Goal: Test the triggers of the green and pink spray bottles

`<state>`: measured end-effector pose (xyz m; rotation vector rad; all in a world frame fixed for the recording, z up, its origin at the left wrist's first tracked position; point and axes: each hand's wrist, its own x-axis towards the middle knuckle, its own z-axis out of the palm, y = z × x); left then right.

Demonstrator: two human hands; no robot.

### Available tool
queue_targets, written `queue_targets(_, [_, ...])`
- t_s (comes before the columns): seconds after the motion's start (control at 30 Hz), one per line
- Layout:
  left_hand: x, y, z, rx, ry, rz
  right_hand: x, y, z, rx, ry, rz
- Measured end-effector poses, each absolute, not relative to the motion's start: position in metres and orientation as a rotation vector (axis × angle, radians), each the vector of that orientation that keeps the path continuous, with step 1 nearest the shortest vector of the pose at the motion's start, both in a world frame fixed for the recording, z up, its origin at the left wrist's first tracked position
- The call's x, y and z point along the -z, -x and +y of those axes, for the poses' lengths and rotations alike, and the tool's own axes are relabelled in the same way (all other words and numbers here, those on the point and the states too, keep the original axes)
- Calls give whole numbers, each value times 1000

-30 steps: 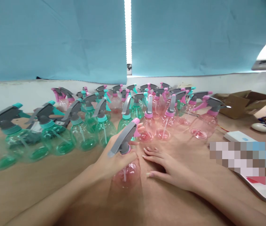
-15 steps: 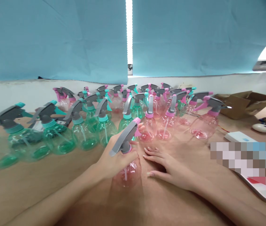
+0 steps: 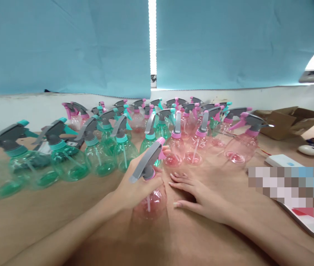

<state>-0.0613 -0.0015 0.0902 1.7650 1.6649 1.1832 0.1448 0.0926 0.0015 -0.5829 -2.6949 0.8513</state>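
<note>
A pink spray bottle (image 3: 150, 203) with a grey trigger head and pink nozzle stands on the table in front of me. My left hand (image 3: 137, 181) is closed round its neck and upper body from the left; some fingertips are hidden behind the spray head. Just to the right, my right hand (image 3: 198, 194) lies flat on the wooden table, fingers stretched out, holding nothing. Beyond my hands stand two pink spray bottles (image 3: 174, 149) and a row of green spray bottles (image 3: 125, 153) that runs off to the left.
More pink and green bottles crowd the back of the table (image 3: 90, 225). At right are a tilted pink bottle (image 3: 241, 146), an open cardboard box (image 3: 284, 122), a white mouse (image 3: 308, 150), a small white box (image 3: 283, 161) and a partly blurred flat device (image 3: 309, 221).
</note>
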Motion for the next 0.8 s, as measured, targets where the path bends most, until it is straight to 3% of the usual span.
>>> queue_targets(0.8, [-95, 58, -3, -1220, -1757, 1601, 0, -144, 93, -839, 603, -2731])
